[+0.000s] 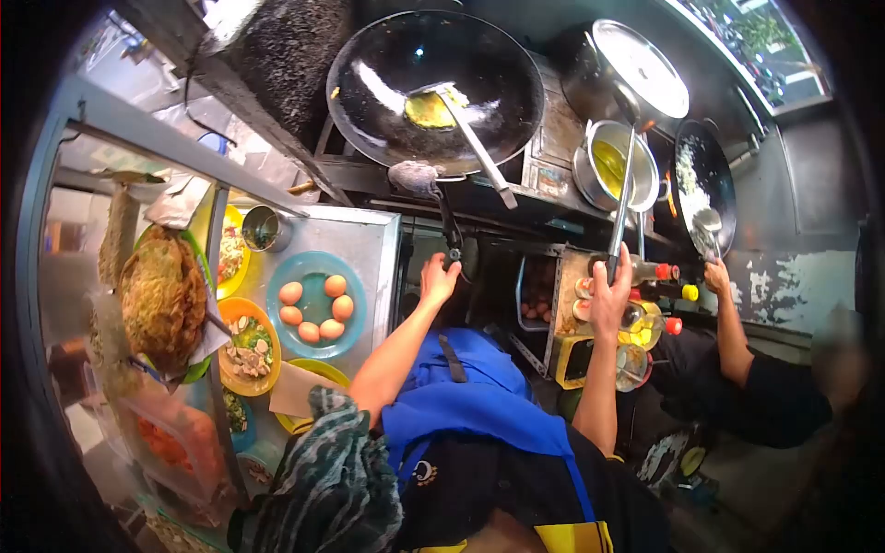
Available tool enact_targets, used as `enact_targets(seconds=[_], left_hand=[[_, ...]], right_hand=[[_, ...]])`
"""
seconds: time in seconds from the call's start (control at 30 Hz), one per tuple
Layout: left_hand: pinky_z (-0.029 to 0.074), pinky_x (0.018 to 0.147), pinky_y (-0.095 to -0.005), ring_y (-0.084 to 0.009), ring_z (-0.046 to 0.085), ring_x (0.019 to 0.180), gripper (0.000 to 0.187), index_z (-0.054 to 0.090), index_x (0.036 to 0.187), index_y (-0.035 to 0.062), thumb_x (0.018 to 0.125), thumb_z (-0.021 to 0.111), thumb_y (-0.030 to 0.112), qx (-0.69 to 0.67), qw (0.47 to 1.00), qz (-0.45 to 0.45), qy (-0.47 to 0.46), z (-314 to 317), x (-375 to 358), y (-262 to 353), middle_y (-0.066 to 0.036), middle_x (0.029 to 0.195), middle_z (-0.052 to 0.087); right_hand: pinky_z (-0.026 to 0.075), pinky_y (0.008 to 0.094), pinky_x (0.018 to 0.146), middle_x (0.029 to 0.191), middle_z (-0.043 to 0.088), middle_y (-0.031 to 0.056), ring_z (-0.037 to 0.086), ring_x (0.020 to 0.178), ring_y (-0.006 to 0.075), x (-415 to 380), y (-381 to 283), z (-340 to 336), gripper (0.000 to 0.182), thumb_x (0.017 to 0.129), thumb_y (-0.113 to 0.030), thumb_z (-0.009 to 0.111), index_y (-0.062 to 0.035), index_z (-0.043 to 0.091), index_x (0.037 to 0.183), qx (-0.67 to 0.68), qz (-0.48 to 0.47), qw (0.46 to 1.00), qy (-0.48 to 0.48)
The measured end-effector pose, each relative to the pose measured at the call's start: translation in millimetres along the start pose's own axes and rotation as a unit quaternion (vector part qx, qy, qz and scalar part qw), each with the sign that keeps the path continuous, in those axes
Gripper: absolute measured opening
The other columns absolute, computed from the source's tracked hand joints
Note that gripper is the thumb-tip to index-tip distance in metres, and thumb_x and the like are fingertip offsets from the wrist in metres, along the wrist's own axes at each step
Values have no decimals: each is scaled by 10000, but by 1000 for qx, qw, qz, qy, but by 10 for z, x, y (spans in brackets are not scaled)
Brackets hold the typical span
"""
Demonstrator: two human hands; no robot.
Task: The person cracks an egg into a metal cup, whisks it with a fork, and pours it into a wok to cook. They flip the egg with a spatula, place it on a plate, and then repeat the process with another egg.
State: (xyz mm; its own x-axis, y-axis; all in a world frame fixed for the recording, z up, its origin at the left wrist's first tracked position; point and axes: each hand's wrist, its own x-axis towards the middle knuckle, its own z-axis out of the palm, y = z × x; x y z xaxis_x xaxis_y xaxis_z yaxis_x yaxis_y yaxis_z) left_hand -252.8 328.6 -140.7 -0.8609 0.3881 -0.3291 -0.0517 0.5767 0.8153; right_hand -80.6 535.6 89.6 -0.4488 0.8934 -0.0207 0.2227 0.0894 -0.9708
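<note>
My left hand [437,281] is closed with its fingertips at a small black knob [454,254] below the large wok [359,120]. A yellow piece of egg [430,111] lies in that wok, with a metal spatula [479,157] resting over it and its handle across the rim. My right hand [610,304] grips the dark handle of a long ladle [624,189]. The ladle's bowl is raised above a small pot [588,180] of yellow liquid, near a big lidded pot [576,83].
A teal plate [279,272] of several eggs and an orange bowl [241,309] of chopped food sit on the left counter. Bottles [654,271] stand at right. Another person's hand [716,275] holds a utensil [706,226] in a second wok [724,175]. A glass case borders the left.
</note>
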Motion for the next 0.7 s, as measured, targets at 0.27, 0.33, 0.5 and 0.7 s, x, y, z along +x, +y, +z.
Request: enact_targets(seconds=[0.27, 0.33, 0.5, 0.7], left_hand=[[521, 782, -457, -377, 671, 863, 447, 604, 1048, -6, 795, 786, 314, -12, 999, -23, 40, 196, 128, 45, -197, 900, 686], [517, 778, -458, -383, 664, 865, 426, 603, 1033, -2, 797, 785, 302, -8, 998, 4, 64, 215, 170, 27, -207, 923, 681], [508, 799, -474, -404, 644, 922, 342, 609, 1050, 10, 839, 743, 243, 19, 999, 34, 19, 192, 197, 30, -213, 984, 662], [506, 797, -478, -421, 633, 941, 314, 620, 1075, 4, 831, 732, 166, 103, 983, 148, 19, 85, 167, 101, -220, 999, 656]], right_hand=[[360, 195, 460, 778, 520, 26, 435, 501, 69, -1061, -223, -33, 583, 976, -145, 560, -38, 299, 1486, 178, 103, 977, -54], [362, 207, 456, 758, 517, 34, 430, 479, 71, -1196, -188, 4, 599, 970, -130, 562, -40, 280, 1491, 213, 117, 968, -66], [356, 214, 453, 749, 517, 39, 417, 453, 67, -1404, -163, 54, 654, 951, -149, 606, -27, 254, 1490, 239, 144, 958, -61], [346, 236, 457, 711, 510, 23, 393, 407, 65, -1475, -42, 82, 539, 940, -149, 627, -17, 372, 1396, 292, 155, 935, -127]])
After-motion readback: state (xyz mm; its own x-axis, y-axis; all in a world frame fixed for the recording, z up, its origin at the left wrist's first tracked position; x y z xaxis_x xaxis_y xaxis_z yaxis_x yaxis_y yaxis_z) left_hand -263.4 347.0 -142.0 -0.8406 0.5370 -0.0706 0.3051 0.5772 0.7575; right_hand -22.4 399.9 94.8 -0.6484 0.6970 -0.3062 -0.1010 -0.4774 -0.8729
